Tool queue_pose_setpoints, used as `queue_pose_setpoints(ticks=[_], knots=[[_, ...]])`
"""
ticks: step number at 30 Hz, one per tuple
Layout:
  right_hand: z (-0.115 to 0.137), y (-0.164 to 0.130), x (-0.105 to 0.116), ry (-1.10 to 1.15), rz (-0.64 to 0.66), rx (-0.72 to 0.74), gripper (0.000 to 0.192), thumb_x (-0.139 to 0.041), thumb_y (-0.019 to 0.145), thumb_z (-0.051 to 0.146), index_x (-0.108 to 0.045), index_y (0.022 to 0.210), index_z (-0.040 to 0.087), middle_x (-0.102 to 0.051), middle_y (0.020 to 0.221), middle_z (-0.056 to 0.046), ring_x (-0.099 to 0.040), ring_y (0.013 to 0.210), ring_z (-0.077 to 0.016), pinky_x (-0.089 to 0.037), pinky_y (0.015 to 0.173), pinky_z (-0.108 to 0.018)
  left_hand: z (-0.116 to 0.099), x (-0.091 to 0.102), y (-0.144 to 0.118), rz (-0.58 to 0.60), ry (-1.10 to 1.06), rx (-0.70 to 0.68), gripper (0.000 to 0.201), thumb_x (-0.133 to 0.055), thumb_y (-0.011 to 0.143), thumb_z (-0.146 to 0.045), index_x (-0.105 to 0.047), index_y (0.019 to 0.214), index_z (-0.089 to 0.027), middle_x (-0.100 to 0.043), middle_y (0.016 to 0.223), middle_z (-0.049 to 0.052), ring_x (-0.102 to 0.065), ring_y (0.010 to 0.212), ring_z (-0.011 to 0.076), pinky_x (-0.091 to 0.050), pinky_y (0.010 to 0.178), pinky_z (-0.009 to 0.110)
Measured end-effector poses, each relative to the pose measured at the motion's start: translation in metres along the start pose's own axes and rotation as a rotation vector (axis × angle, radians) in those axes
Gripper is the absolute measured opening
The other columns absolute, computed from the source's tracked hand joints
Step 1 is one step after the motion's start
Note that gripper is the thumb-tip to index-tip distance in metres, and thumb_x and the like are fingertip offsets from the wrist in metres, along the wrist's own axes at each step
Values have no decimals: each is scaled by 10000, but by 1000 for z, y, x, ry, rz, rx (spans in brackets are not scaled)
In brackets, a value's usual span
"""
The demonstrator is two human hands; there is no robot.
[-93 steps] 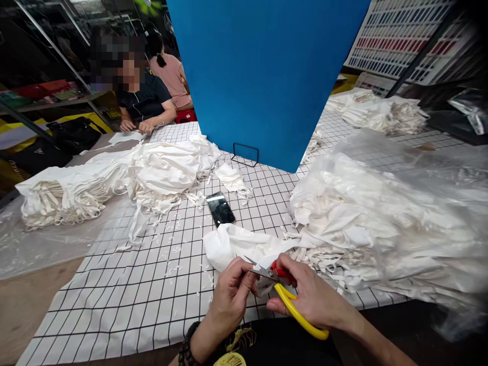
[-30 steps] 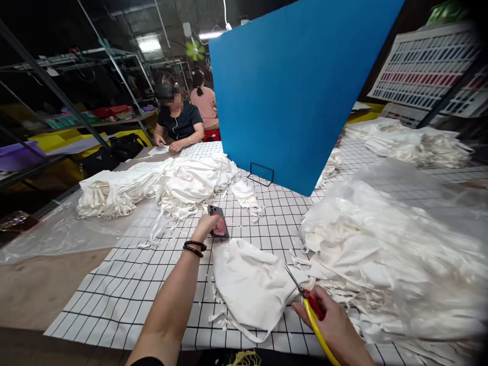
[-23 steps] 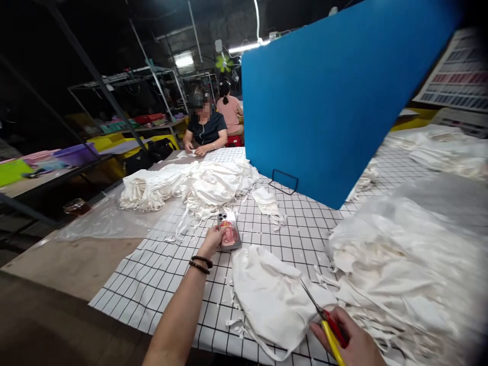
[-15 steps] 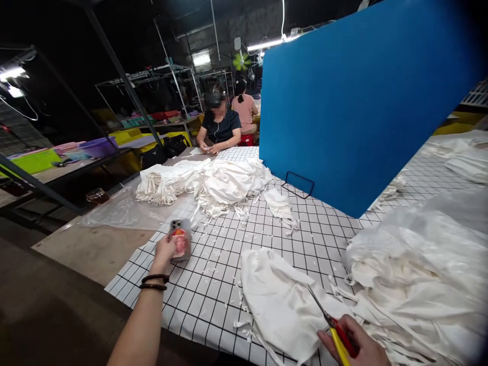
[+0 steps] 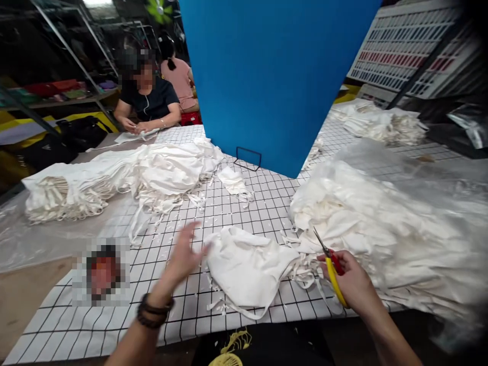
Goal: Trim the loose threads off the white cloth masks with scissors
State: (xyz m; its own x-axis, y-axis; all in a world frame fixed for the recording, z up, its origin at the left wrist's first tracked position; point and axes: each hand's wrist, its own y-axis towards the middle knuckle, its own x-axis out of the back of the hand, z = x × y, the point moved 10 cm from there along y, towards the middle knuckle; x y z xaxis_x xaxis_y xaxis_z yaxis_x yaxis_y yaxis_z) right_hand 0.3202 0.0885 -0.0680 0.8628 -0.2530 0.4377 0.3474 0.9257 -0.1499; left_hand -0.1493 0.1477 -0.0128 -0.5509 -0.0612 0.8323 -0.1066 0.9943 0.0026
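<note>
My left hand hovers open over the checked tablecloth, fingers spread, just left of a white cloth bag lying flat in front of me. My right hand grips yellow-handled scissors with red inner grips, blades pointing up and left at the edge of the big heap of white bags. A phone lies on the cloth at the near left, blurred out.
A blue divider board stands on a wire stand mid-table. Another pile of white bags lies at the left on clear plastic sheet. A person in a dark shirt works at the far end, another behind. Cloth scraps litter the table.
My left hand picked up the phone from mid-table, carried it left, set it down at the near left, and now swings back empty toward the bag. The right hand kept the scissors.
</note>
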Motion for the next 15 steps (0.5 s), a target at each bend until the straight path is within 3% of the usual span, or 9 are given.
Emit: queue_pose_setpoints(ticks=[1,2,3,5,7,9,10,13,15], knots=[[1,-3,2,19,-6,-2,410,-749,646,508,-542,843,214,-722,886,-107,-679,788,-246,-536,688,-336,-49,-47,-12,227,-90,-216,781,-703,716,-437,-399,1412,-257,-474,1381,126,-526,1157,309,-461,939,427],[2,-5,5,33,-9,1,421,-749,654,511,-545,864,209,-719,915,-117,-679,820,-253,-540,713,-346,-83,-83,-26,389,-126,-337,872,-772,629,-438,-415,1409,-282,-497,1368,111,-551,1120,308,-472,916,416],[2,-8,7,45,-11,4,427,-745,665,510,-548,889,205,-715,945,-123,-678,848,-257,-541,735,-353,-103,-109,-35,467,-122,-362,850,-798,585,-417,-482,1362,-279,-560,1291,106,-598,1018,295,-496,845,394],[-1,-12,14,58,-8,5,417,-733,690,497,-550,926,206,-707,993,-123,-676,883,-254,-541,762,-354,-115,-139,-38,549,-80,-326,501,-761,621,-319,-672,1108,-246,-678,1031,76,-636,814,246,-496,700,328],[-11,-15,25,57,-18,-3,383,-721,710,475,-543,925,213,-707,1003,-112,-676,876,-245,-537,758,-344,-106,-135,-18,533,-31,-260,167,-677,669,-216,-717,831,-212,-690,788,39,-620,673,201,-457,605,273],[-25,-17,37,40,-48,-22,345,-713,716,452,-529,890,218,-711,976,-103,-677,848,-241,-532,742,-339,-86,-99,20,451,18,-205,115,-636,674,-175,-701,768,-191,-675,710,11,-606,639,177,-435,586,240],[-32,-18,42,29,-62,-32,326,-708,717,438,-520,872,220,-712,967,-100,-677,845,-242,-529,739,-337,-73,-70,44,376,53,-161,140,-623,686,-182,-695,806,-179,-667,708,1,-602,652,172,-431,600,230],[-39,-21,45,20,-60,-30,269,-675,726,380,-504,867,228,-709,980,-86,-671,907,-241,-518,760,-326,-28,43,112,61,193,6,248,-569,754,-245,-655,953,-124,-613,719,-27,-579,747,174,-425,715,238],[-33,-23,34,-16,-19,-10,229,-640,738,342,-509,889,231,-704,966,-62,-664,911,-228,-510,747,-314,-4,111,141,-158,293,127,330,-505,826,-269,-610,1084,-92,-568,735,-46,-564,835,177,-418,817,287]])
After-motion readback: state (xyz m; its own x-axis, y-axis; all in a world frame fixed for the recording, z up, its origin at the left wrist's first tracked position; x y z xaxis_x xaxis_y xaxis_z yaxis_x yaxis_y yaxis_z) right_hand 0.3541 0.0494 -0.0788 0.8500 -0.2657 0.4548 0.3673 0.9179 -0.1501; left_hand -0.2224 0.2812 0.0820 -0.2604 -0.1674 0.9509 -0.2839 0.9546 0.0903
